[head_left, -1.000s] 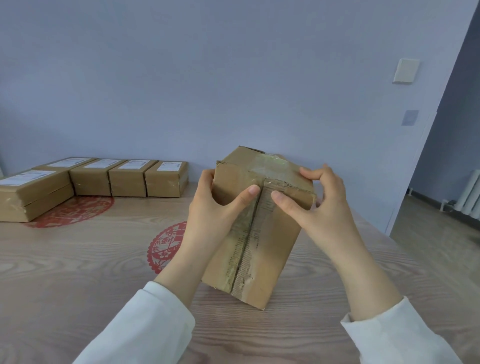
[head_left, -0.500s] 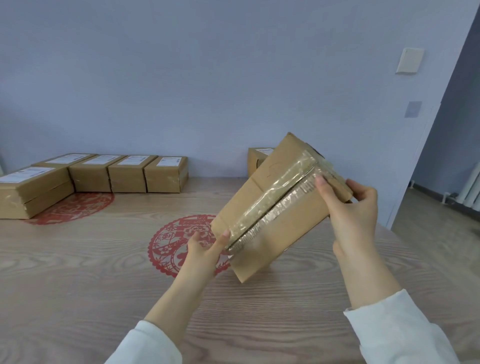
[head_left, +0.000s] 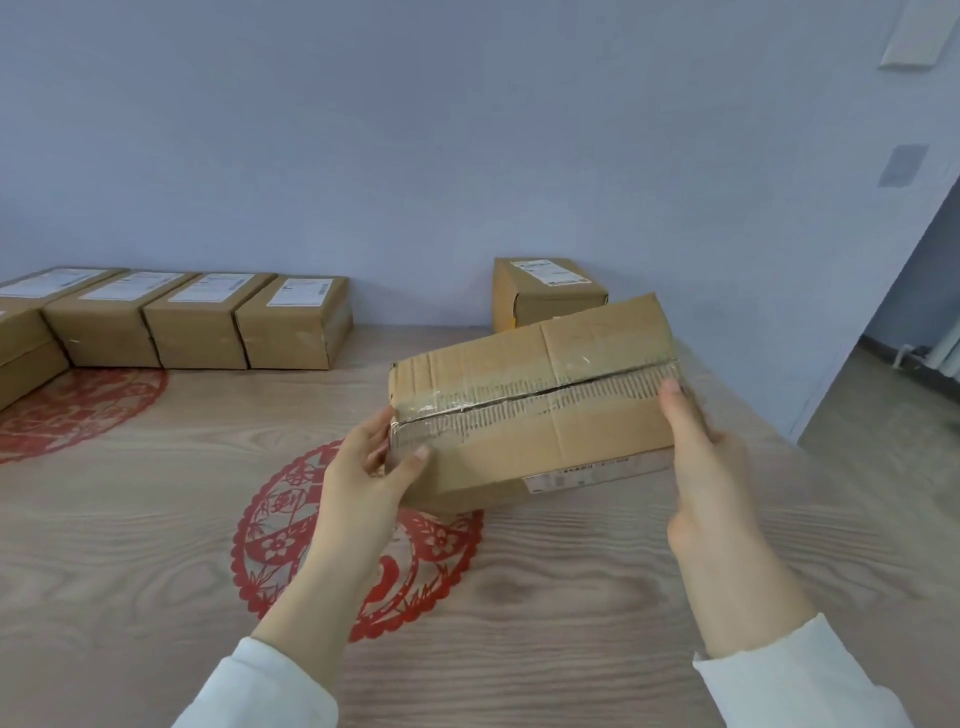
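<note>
row of labelled boxes (head_left: 202, 322), lone box (head_left: 550, 293), red paper-cuts (head_left: 280, 540), wooden table (head_left: 571, 597)

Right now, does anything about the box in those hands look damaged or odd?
The cardboard box held between the left hand and right hand is worn: along its taped seam the outer paper is torn away, baring the corrugated ribs. The row of boxes behind looks neat.

Between left hand (head_left: 363, 478) and right hand (head_left: 711, 467), over table (head_left: 156, 519): carton (head_left: 545, 415); behind it, single box (head_left: 550, 296); back-left, row of boxes (head_left: 197, 322).
</note>
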